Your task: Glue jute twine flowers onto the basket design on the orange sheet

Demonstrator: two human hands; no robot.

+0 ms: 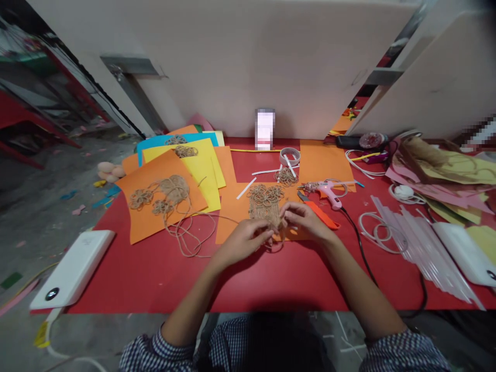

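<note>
A woven piece of jute twine [264, 200] with looped flowers along its far edge lies on orange paper [232, 227]. My left hand [248, 240] rests at its near edge, fingers closed on the twine work. On the near right corner, my right hand [302, 218] pinches a bit of twine; the fingertips partly hide it. A loose strand runs left from my hands to a coil of twine [174, 191], beside small twine flowers [141, 199] on another orange sheet. Another twine flower [287, 176] lies just beyond the woven piece, near a tape roll [290, 156].
Right of my hands lie a pink glue gun [328, 194] with a black cord and an orange-handled cutter [321, 214]. Clear glue sticks [426, 248] and a white power bank [465, 253] are further right. Another power bank [73, 268] sits left. A phone [265, 129] leans on the back board.
</note>
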